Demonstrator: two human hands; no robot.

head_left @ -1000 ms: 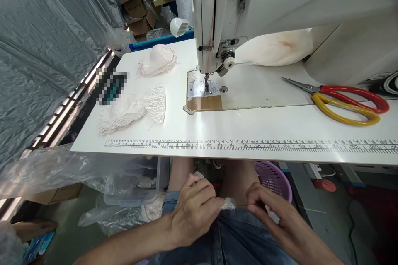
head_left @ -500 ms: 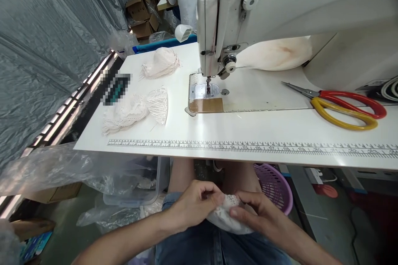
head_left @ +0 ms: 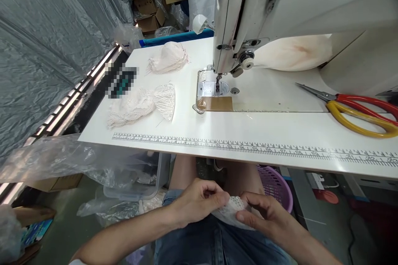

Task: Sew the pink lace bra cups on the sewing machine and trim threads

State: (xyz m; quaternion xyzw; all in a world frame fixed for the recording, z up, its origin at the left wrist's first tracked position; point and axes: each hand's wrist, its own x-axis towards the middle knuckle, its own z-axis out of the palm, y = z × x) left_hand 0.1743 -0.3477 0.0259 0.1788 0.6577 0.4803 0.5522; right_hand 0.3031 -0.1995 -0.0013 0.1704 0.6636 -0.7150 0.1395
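Note:
Over my lap, below the table edge, both hands hold a small piece of white lace fabric (head_left: 233,211). My left hand (head_left: 202,201) pinches its left edge between thumb and fingers. On the other side my right hand (head_left: 264,215) grips the cloth, thumb in front. An openwork lace strip shows along the top between the hands; part of the fabric is hidden by the fingers. On the table lie a pile of white lace pieces (head_left: 133,107), a fan-shaped lace piece (head_left: 165,101) at its right end, and a pinkish-white stack of fabric (head_left: 169,58) farther back.
A white sewing machine (head_left: 236,20) stands over the table (head_left: 264,128), its needle above the metal plate. Scissors (head_left: 357,109) with red and yellow handles lie at right. A purple basket (head_left: 276,186) and a clear plastic bin (head_left: 161,174) sit below. Another person (head_left: 202,4) is behind.
The view has shifted slightly, so the table and machine appear farther right. Both hands keep hold of the lace fabric, which has moved a little to the right and looks flatter.

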